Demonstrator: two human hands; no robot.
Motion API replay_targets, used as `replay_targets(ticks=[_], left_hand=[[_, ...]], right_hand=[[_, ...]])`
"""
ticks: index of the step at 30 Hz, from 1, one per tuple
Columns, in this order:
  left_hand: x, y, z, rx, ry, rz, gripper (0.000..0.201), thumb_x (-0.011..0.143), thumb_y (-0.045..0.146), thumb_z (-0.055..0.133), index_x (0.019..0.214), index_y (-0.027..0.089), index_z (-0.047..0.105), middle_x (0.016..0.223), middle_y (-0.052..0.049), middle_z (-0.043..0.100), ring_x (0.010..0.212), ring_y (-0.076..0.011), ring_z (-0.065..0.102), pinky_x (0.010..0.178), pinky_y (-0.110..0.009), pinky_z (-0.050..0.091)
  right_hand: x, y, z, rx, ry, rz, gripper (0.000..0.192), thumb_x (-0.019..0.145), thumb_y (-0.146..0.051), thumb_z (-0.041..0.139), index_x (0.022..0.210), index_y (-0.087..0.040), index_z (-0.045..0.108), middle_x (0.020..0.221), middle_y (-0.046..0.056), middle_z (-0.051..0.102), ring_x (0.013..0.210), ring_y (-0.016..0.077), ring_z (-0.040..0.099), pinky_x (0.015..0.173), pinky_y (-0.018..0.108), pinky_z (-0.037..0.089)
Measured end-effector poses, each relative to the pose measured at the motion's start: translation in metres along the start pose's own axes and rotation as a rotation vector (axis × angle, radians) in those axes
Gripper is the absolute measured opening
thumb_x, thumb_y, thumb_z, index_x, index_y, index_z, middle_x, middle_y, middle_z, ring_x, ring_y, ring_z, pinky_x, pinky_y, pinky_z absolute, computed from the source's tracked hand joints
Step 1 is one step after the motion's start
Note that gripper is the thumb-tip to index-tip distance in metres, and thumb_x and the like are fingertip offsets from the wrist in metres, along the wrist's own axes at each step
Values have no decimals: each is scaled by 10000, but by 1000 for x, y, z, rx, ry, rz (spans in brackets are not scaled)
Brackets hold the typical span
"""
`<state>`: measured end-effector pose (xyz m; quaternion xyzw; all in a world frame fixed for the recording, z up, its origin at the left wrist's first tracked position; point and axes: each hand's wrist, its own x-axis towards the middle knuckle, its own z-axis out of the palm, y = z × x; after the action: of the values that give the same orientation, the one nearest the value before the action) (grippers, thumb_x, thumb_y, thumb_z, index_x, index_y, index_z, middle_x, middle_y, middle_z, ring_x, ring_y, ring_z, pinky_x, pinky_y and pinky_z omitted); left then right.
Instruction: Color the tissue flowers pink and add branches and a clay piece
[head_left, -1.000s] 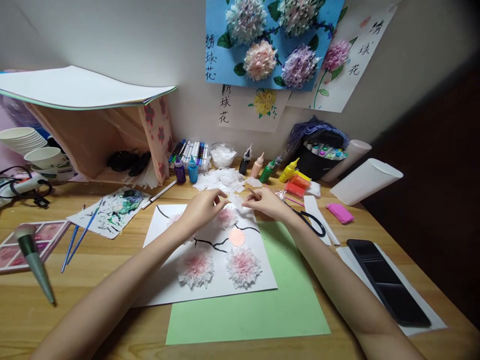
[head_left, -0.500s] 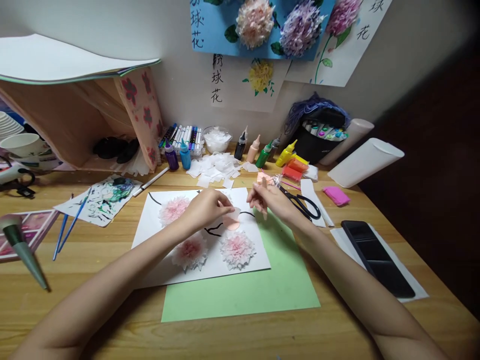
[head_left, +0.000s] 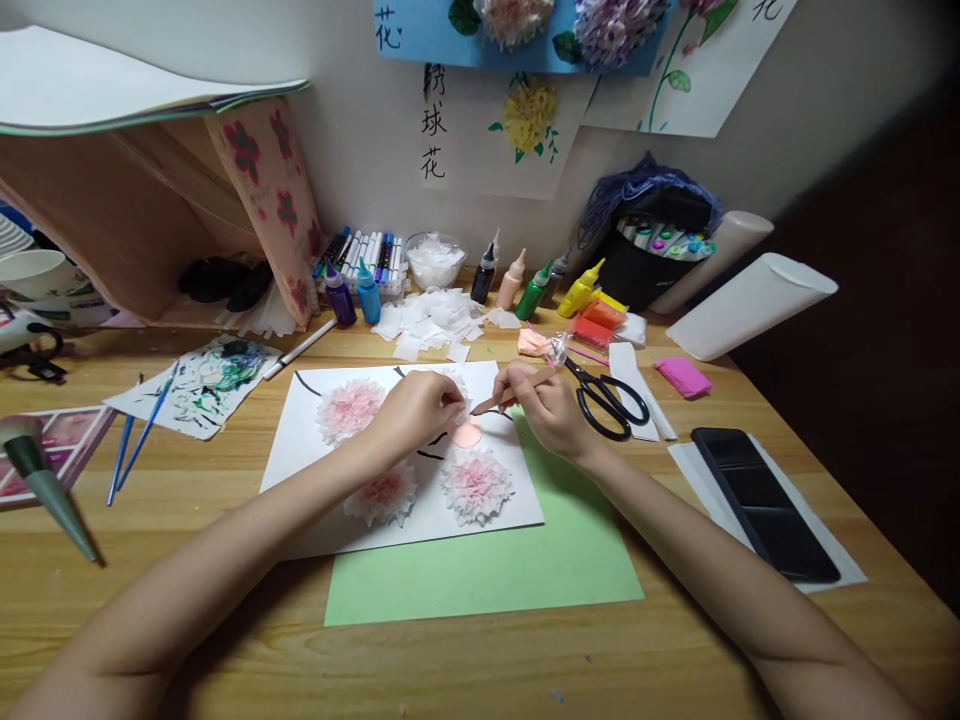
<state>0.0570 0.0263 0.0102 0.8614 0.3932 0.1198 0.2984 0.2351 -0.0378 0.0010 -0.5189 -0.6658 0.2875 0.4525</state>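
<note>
Your left hand point(head_left: 416, 405) pinches a small bit of white tissue point(head_left: 459, 408) above the peach circle point(head_left: 466, 434) on the white sheet point(head_left: 315, 470). Your right hand point(head_left: 544, 405) has a closed grip on a thin stick point(head_left: 495, 401), its tip at the tissue. Push too hard and the tissue may tear or slip off the tip. Your left wrist hovers over the pink paper flower point(head_left: 349, 408) and could flatten it.
</note>
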Motion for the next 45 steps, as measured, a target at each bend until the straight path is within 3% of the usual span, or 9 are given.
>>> replay_targets(ticks=[7,14,20,24,29,33,40,45], left_hand=[[0,1,1,45,-6,13,189,760,171,534,722,161,719,750,-63,717,666,-172,600,604,-266,392],[1,3,-2,-123,-46,-48,155,776,229,566,712,165,691,736,-34,710,665,-153,602,608,-254,402],[-1,0,7,-12,1,-59,163,767,179,529,783,171,690,748,-42,709,688,-171,619,608,-262,412],[-2,3,3,52,22,-50,179,759,143,519,792,170,693,772,-51,712,684,-171,616,610,-265,413],[-1,8,-12,-110,0,-35,139,795,220,558,783,157,682,744,-45,712,659,-148,617,610,-256,418],[0,5,-8,-257,-55,-38,158,798,280,570,782,160,672,699,-27,706,630,-134,618,593,-244,423],[-1,2,8,45,37,-39,172,779,189,529,829,185,694,751,-35,710,680,-171,617,581,-251,390],[-1,0,9,82,42,-27,156,784,200,540,820,194,692,744,-30,705,674,-173,608,568,-248,370]], right_hand=[[-3,2,6,-43,-12,-72,413,955,-404,351,681,-187,572,684,19,587,637,117,580,589,238,470],[-5,1,0,54,217,-80,495,950,-470,319,629,-181,561,612,26,582,530,108,555,512,250,458],[-3,5,5,10,104,-41,462,947,-442,350,635,-180,566,646,23,589,563,104,569,546,242,469],[-5,8,8,-39,91,-58,471,942,-463,345,624,-191,562,651,27,600,597,116,576,586,259,477],[-7,3,4,91,335,-106,492,928,-516,336,607,-207,546,573,19,575,507,120,550,499,273,449],[-4,2,1,206,456,-34,499,914,-562,322,621,-212,524,512,5,523,454,122,531,435,266,410],[-2,7,5,93,123,3,464,920,-510,382,651,-180,567,646,20,586,558,104,576,524,240,474],[-4,10,8,9,69,-36,427,936,-453,381,675,-182,584,673,19,591,600,106,584,558,230,476]])
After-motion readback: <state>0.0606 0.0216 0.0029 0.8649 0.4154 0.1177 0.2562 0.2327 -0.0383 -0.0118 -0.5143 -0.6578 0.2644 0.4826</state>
